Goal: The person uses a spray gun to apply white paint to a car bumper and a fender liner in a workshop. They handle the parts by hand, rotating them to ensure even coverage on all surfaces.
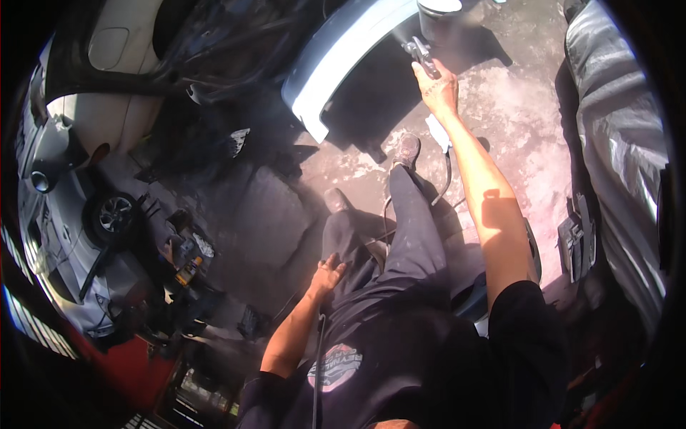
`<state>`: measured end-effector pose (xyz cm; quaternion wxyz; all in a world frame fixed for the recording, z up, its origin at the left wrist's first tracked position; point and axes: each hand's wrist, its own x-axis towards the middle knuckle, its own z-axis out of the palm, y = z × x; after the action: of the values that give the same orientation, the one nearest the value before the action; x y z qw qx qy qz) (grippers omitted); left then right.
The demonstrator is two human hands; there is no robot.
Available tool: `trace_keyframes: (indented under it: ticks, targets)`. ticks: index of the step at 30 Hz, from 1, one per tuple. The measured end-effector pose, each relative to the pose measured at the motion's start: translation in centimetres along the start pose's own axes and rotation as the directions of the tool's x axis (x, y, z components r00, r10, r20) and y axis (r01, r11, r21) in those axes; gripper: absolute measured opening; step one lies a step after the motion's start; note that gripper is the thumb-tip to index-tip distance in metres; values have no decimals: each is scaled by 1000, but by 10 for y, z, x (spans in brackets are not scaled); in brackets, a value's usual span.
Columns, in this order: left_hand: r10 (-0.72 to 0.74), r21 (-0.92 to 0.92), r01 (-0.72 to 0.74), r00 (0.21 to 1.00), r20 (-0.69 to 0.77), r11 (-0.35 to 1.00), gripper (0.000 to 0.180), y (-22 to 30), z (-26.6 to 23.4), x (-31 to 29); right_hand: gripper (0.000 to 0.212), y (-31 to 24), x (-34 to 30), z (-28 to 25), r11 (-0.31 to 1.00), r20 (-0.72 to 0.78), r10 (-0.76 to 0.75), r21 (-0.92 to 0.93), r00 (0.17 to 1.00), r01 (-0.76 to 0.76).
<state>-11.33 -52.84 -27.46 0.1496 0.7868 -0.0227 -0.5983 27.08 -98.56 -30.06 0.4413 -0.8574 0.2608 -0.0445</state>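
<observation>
My right hand (439, 87) is wrapped around a metal spray gun (423, 57), arm stretched far forward. A pale mist spreads from the gun's front toward a long, curved light-blue bumper-like panel (321, 71). The gun is close to the panel's right part and apart from it. Beside the gun stands a grey round container (437, 25) with a white top; I cannot tell whether the two are joined. A dark hose (448, 175) hangs below my right forearm. My left hand (329, 275) lies on my left thigh, fingers loosely apart, holding nothing.
A silver-grey sheet-like cover (618, 121) hangs along the right. On the left are a grey car (64, 236), a wheel (114, 214), and a yellow item (189, 271) among clutter. A dark flat piece (268, 218) lies left of my legs. The concrete floor (525, 121) is dusty and patchy.
</observation>
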Motion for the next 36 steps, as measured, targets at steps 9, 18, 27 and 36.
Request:
trace_keyframes:
  ticks: [9, 18, 27, 36]
  targets:
    - [-126, -104, 123, 992, -17, 987, 77, 131, -43, 25, 39, -32, -70, 54, 992, 672, -117, 117, 731, 52]
    - [-129, -204, 121, 991, -29, 971, 79, 124, -49, 33, 36, -32, 89, -9, 976, 86, -143, -154, 986, 155]
    - [-89, -259, 77, 995, -36, 963, 80, 83, -27, 53, 34, -58, 38, 31, 974, 212, -139, -149, 967, 173]
    - [-136, -233, 132, 991, 2, 963, 81, 111, -44, 62, 34, -53, -54, 99, 965, 615, -254, 109, 746, 238]
